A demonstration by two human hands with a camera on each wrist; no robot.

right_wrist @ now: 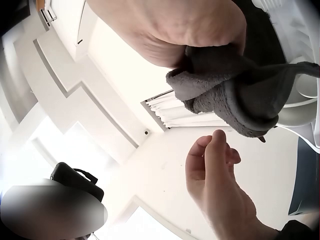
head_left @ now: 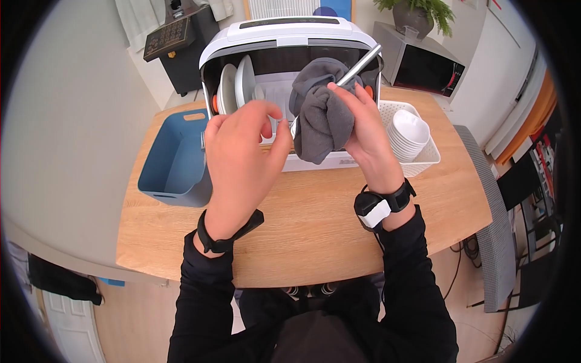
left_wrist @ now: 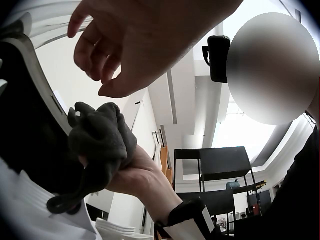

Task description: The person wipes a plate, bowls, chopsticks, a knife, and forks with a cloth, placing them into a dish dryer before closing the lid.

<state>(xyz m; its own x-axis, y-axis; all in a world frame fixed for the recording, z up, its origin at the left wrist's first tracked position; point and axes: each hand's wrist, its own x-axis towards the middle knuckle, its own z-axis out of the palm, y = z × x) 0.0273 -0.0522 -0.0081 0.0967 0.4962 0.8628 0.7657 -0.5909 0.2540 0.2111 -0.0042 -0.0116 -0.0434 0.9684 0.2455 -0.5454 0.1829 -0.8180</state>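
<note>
My right hand (head_left: 366, 124) grips a bunched dark grey cloth (head_left: 324, 124) in front of a white dish cabinet's (head_left: 290, 27) opening. A slim silver metal handle (head_left: 361, 63) sticks up out of the cloth beside the fingertips, its lower end hidden in the folds. In the left wrist view the cloth (left_wrist: 102, 140) hangs in a loose tail below the palm. My left hand (head_left: 245, 154) is held up to the left of the cloth, apart from it, fingers loosely bent with nothing between them. White plates (head_left: 244, 81) stand upright in the cabinet's left side.
A blue bin (head_left: 172, 160) stands left of the cabinet on the wooden table (head_left: 302, 230). At the right, a white perforated basket (head_left: 430, 151) holds stacked white bowls (head_left: 410, 133). A microwave (head_left: 423, 66) with a potted plant (head_left: 414, 18) on top stands behind.
</note>
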